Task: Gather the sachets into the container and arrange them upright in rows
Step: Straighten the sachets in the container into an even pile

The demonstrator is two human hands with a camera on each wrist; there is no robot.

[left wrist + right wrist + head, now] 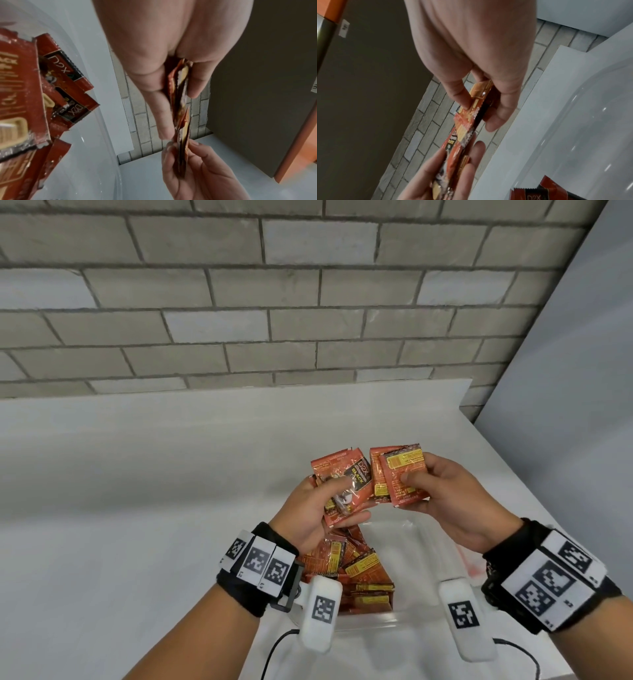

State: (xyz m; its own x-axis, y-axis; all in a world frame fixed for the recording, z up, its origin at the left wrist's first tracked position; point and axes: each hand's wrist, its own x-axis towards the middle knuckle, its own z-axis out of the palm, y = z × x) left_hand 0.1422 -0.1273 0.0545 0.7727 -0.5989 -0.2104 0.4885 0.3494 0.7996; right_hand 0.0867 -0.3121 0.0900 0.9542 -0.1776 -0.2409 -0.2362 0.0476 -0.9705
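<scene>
Both my hands are up over the container (pixel 404 546) – left hand (pixel 308 518) pinching a small stack of sachets (pixel 346 484), right hand (pixel 445 505) pinching another stack (pixel 400 474), edges nearly touching. Container's directly below – loose sachets (pixel 359 573) piled left.

The left hand (pixel 317 508) covered the lower part of its sachets (pixel 346 484). The wrist cameras hid the near wall of the container (pixel 411 529), where perhaps a dozen loose sachets (pixel 359 570) overlapped, uncountable. Print on them was blurred.
</scene>
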